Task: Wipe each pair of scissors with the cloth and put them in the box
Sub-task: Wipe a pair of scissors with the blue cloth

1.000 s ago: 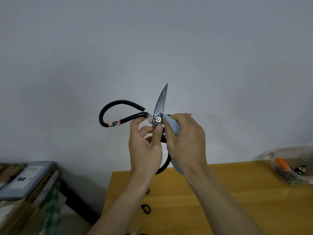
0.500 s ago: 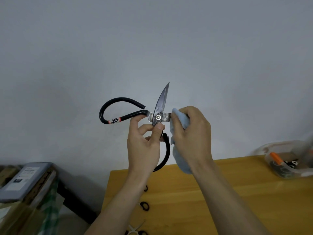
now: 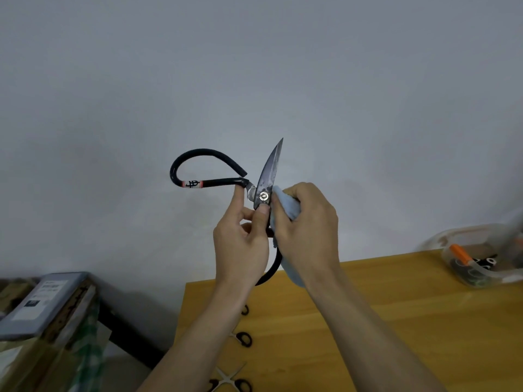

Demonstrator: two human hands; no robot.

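A: Nearest us, small scissors [image 3: 230,381] wait on the yellow desk [image 3: 368,335].

B: Above it, our left hand [image 3: 240,244] pinches the big black scissors [image 3: 264,190] below the pivot; our right hand [image 3: 307,230] grips the soft cloth [image 3: 285,205] against one blade.

A: Stiff, sharp steel, probably heavy; we'd hold the handles.

B: The box [image 3: 478,258] sits far right, by the grey wall [image 3: 254,66].

a single head-worn view is given, aimed forward and slightly down, close on raised hands, with wall [image 3: 254,66] above and desk [image 3: 396,321] below.
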